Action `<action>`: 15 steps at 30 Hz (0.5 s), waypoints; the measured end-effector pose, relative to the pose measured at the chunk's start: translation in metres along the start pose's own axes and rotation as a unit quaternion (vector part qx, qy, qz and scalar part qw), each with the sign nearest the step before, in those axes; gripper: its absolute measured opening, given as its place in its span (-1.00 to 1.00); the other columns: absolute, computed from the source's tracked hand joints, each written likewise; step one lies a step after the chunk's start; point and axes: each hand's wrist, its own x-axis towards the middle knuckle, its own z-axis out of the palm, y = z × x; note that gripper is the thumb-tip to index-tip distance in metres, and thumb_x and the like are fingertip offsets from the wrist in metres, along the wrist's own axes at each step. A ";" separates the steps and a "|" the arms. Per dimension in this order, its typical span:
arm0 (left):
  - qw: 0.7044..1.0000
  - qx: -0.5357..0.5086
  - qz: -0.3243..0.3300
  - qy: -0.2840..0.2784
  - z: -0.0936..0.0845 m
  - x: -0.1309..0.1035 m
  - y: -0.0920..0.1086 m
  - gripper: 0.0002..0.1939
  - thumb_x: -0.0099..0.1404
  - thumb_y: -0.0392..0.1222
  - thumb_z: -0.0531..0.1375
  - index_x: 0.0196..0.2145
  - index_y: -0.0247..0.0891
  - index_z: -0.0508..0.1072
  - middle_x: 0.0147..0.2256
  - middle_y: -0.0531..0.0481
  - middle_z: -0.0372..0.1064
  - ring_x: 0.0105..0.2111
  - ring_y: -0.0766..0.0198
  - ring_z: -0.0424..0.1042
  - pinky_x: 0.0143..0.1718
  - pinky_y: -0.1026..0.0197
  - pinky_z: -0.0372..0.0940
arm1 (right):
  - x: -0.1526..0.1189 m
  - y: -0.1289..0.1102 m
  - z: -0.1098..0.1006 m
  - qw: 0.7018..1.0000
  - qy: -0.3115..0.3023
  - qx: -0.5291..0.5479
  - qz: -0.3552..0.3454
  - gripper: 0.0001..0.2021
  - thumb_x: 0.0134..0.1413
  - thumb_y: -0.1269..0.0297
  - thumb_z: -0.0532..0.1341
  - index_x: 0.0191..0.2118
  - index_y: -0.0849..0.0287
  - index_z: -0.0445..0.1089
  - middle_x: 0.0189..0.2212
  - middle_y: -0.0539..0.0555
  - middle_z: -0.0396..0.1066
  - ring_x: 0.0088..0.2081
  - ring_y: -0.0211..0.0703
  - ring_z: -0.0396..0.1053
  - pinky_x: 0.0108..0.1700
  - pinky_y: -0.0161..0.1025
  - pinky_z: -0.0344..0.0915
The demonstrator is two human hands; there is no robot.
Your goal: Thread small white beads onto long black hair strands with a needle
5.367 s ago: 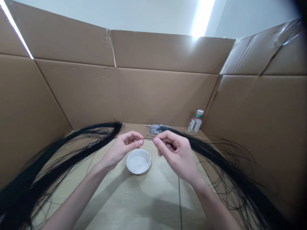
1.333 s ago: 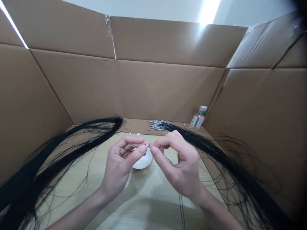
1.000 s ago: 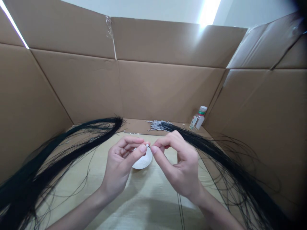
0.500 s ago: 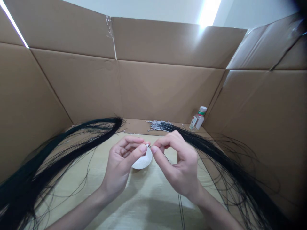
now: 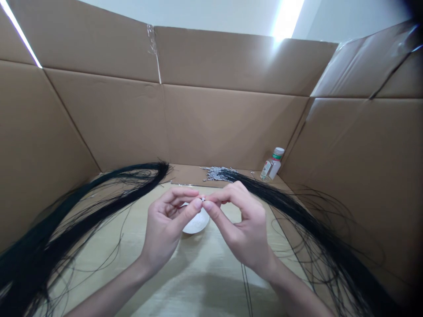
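My left hand (image 5: 170,224) pinches a tiny white piece (image 5: 202,199) between thumb and forefinger, in front of the white bowl. Touching the same spot from the right, the thumb and forefinger of my right hand (image 5: 243,220) are pressed together on a thin dark cord. The cord's tip is hidden by the fingers. Two dark strands (image 5: 246,288) hang below my right hand. The white bowl (image 5: 196,222) sits on the pale tabletop, partly covered by my left fingers.
A thick bundle of black cords (image 5: 132,196) lies at the left. Another black bundle (image 5: 297,207), with silvery beaded ends (image 5: 220,173), runs along the right. A small capped bottle (image 5: 271,166) stands at the back right. Cardboard walls (image 5: 231,127) surround the table.
My right hand has moved slightly left, so its fingertips now meet those of my left hand. The hanging strands have shifted left with it.
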 end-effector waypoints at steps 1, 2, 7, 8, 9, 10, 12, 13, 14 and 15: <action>1.000 0.015 0.012 0.003 0.000 0.001 0.000 -0.88 0.25 -0.22 0.43 -0.25 -0.14 0.60 -0.33 0.12 0.62 -0.32 0.38 0.62 -0.32 0.48 0.46 | 0.000 0.001 0.000 1.000 -0.003 0.003 0.004 -0.88 0.24 0.47 0.34 -0.30 0.13 0.48 -0.40 -0.07 0.50 -0.33 -0.22 0.33 -0.22 -0.19 0.26; 0.999 0.030 0.025 0.005 0.000 0.003 0.001 -0.87 0.26 -0.23 0.43 -0.23 -0.14 0.60 -0.31 0.12 0.62 -0.30 0.38 0.62 -0.29 0.48 0.46 | -0.001 0.001 -0.001 1.000 -0.007 0.005 0.006 -0.89 0.24 0.46 0.35 -0.30 0.12 0.48 -0.40 -0.08 0.51 -0.33 -0.22 0.34 -0.22 -0.19 0.26; 0.992 0.089 0.093 0.003 -0.006 0.009 0.004 -0.73 0.24 -0.24 0.44 -0.11 -0.09 0.57 -0.27 0.11 0.63 -0.24 0.34 0.60 -0.19 0.38 0.46 | 0.000 0.004 -0.004 0.999 -0.026 -0.001 0.018 -0.90 0.24 0.44 0.36 -0.27 0.08 0.52 -0.39 -0.09 0.52 -0.33 -0.21 0.34 -0.21 -0.18 0.26; 0.988 0.110 0.107 0.003 -0.008 0.009 0.005 -0.70 0.23 -0.24 0.44 -0.08 -0.08 0.56 -0.28 0.11 0.63 -0.25 0.33 0.60 -0.16 0.35 0.45 | 0.001 0.005 -0.004 0.999 -0.027 0.002 0.029 -0.91 0.23 0.41 0.38 -0.22 0.06 0.54 -0.39 -0.09 0.52 -0.32 -0.20 0.36 -0.19 -0.18 0.28; 0.983 0.136 0.123 0.005 -0.010 0.009 0.005 -0.67 0.22 -0.25 0.44 -0.06 -0.08 0.56 -0.30 0.12 0.62 -0.26 0.32 0.59 -0.11 0.31 0.44 | 0.001 0.006 -0.004 0.999 -0.028 0.006 0.043 -0.90 0.22 0.38 0.39 -0.18 0.05 0.54 -0.38 -0.08 0.52 -0.30 -0.20 0.38 -0.17 -0.18 0.29; 0.976 0.164 0.142 0.009 -0.011 0.009 0.005 -0.66 0.22 -0.26 0.44 -0.05 -0.07 0.55 -0.31 0.12 0.62 -0.26 0.31 0.59 -0.06 0.28 0.42 | 0.002 0.006 -0.004 0.998 -0.032 0.009 0.054 -0.89 0.23 0.36 0.39 -0.15 0.05 0.54 -0.36 -0.08 0.52 -0.28 -0.19 0.40 -0.15 -0.17 0.30; 0.961 0.209 0.179 0.019 -0.013 0.007 0.004 -0.65 0.23 -0.29 0.43 -0.04 -0.07 0.54 -0.31 0.12 0.62 -0.24 0.29 0.58 0.00 0.21 0.38 | 0.004 0.008 -0.004 0.996 -0.052 0.006 0.067 -0.95 0.28 0.33 0.35 -0.16 0.05 0.53 -0.33 -0.07 0.52 -0.25 -0.19 0.41 -0.12 -0.17 0.29; 0.955 0.223 0.192 0.024 -0.014 0.007 0.003 -0.64 0.23 -0.31 0.42 -0.04 -0.07 0.52 -0.32 0.12 0.61 -0.24 0.27 0.58 0.01 0.18 0.38 | 0.005 0.009 -0.004 0.995 -0.066 0.003 0.069 -0.97 0.31 0.33 0.32 -0.20 0.06 0.52 -0.32 -0.07 0.52 -0.24 -0.19 0.40 -0.12 -0.18 0.28; 0.951 0.231 0.201 0.031 -0.014 0.007 0.002 -0.62 0.23 -0.31 0.42 -0.03 -0.07 0.50 -0.31 0.12 0.60 -0.25 0.25 0.58 0.00 0.15 0.38 | 0.006 0.010 -0.004 0.994 -0.082 -0.002 0.071 -0.93 0.34 0.33 0.29 -0.24 0.06 0.50 -0.32 -0.07 0.51 -0.23 -0.19 0.39 -0.12 -0.19 0.27; 0.950 0.235 0.201 0.039 -0.015 0.007 0.002 -0.61 0.22 -0.31 0.42 -0.04 -0.08 0.47 -0.31 0.11 0.58 -0.26 0.23 0.58 -0.01 0.12 0.38 | 0.007 0.010 -0.005 0.993 -0.095 -0.007 0.073 -0.90 0.36 0.32 0.27 -0.26 0.07 0.49 -0.31 -0.07 0.51 -0.23 -0.19 0.38 -0.12 -0.19 0.27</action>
